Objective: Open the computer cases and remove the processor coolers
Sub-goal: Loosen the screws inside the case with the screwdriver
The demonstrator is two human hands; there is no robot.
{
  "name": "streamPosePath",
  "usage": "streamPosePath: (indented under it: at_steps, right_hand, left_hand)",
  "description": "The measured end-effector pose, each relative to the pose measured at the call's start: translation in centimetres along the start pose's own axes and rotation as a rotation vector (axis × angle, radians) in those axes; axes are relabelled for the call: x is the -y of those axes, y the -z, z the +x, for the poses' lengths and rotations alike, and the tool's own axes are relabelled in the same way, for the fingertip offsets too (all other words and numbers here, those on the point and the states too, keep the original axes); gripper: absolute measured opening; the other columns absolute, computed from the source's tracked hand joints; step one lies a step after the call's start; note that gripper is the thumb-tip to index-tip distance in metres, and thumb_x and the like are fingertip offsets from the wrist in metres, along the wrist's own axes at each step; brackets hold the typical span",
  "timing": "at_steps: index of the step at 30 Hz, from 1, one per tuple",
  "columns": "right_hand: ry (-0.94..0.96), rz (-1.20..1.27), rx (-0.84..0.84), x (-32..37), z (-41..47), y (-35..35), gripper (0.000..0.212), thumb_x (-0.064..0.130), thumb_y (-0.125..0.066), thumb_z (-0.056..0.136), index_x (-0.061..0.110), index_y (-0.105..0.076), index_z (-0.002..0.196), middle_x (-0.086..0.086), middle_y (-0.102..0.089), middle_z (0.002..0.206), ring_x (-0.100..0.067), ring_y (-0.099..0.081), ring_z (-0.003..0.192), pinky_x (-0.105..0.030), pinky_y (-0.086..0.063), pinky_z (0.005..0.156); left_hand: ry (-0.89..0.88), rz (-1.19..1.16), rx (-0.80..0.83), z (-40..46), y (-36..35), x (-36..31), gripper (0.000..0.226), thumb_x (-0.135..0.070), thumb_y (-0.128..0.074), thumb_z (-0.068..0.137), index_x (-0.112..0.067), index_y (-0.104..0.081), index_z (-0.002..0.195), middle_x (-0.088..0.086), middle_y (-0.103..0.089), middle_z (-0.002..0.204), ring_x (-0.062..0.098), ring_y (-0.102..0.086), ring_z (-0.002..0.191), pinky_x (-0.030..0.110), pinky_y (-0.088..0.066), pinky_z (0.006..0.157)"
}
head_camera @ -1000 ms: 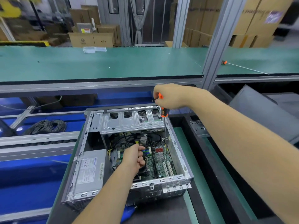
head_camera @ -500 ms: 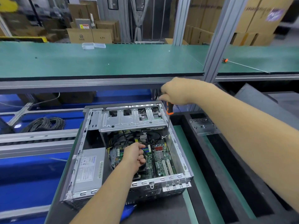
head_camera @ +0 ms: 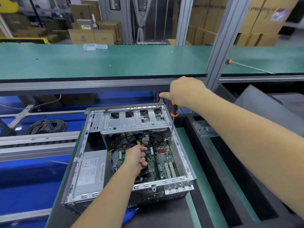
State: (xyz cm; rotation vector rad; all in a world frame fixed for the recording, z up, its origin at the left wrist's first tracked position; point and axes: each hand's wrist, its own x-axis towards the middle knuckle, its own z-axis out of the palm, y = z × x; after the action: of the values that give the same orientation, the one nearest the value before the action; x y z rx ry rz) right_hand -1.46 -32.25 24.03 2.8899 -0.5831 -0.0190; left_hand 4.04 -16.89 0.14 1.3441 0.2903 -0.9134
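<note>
Now, right hand (head_camera: 185, 92): still gripping the screwdriver (head_camera: 174, 111), lifting higher
Left hand (head_camera: 136, 157): staying curled, gripping the cooler (head_camera: 145, 172)
Case (head_camera: 182, 155): lying open

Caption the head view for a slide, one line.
Left hand grips the cooler inside the open computer case; right hand holds an orange-and-black screwdriver above it.
</note>
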Motion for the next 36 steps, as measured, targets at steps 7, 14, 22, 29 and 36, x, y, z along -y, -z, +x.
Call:
streamPosePath:
  at_steps: [7,14,22,29,36]
  right_hand:
    - [0.191,-0.064,0.239,0.0,-0.9,1.3,0.048,0.056,-0.053,0.096,0.014,-0.05,0.121,-0.004,-0.056,0.104,-0.027,-0.06,0.081,-0.035,-0.043,0.063]
    - [0.187,-0.005,0.255,0.5,-0.7,1.1,0.051,0.054,-0.057,0.094,0.012,-0.051,0.123,-0.006,-0.057,0.107,-0.027,-0.059,0.084,-0.04,-0.05,0.075]
    - [0.223,-0.088,0.262,0.2,-0.7,1.4,0.045,0.052,-0.06,0.093,0.016,-0.054,0.119,0.001,-0.055,0.106,-0.015,-0.05,0.069,-0.031,-0.041,0.067]
    - [0.309,0.007,0.284,0.5,-0.8,1.6,0.024,0.034,-0.06,0.097,0.02,-0.055,0.116,0.002,-0.054,0.106,-0.019,-0.052,0.082,-0.035,-0.045,0.077]
    - [0.25,-0.033,0.178,0.5,-0.5,1.0,0.031,0.038,-0.045,0.104,0.013,-0.055,0.089,-0.006,-0.06,0.093,-0.022,-0.052,0.077,-0.034,-0.043,0.073]
  left_hand:
    - [-0.01,0.032,-0.012,-0.1,-0.1,0.0,0.02,-0.005,-0.038,0.098,-0.004,-0.058,0.095,-0.003,-0.03,0.05,0.011,-0.016,0.042,0.022,-0.017,0.04]
    - [-0.019,0.05,-0.016,-0.2,-0.1,0.0,0.021,-0.003,-0.038,0.097,-0.003,-0.059,0.096,-0.003,-0.029,0.051,0.012,-0.014,0.044,0.022,-0.017,0.039]
    - [-0.022,0.057,-0.004,-0.2,-0.2,0.0,0.019,-0.002,-0.039,0.097,-0.003,-0.058,0.096,-0.002,-0.026,0.053,0.011,-0.014,0.041,0.019,-0.015,0.038]
    - [-0.032,0.08,-0.009,-0.5,-0.2,0.0,0.02,-0.005,-0.039,0.099,-0.003,-0.058,0.091,-0.002,-0.028,0.054,0.011,-0.016,0.041,0.02,-0.016,0.039]
    - [-0.037,0.102,-0.013,-0.8,-0.3,-0.1,0.021,-0.005,-0.038,0.099,-0.002,-0.058,0.093,-0.002,-0.03,0.052,0.012,-0.017,0.044,0.022,-0.016,0.041]
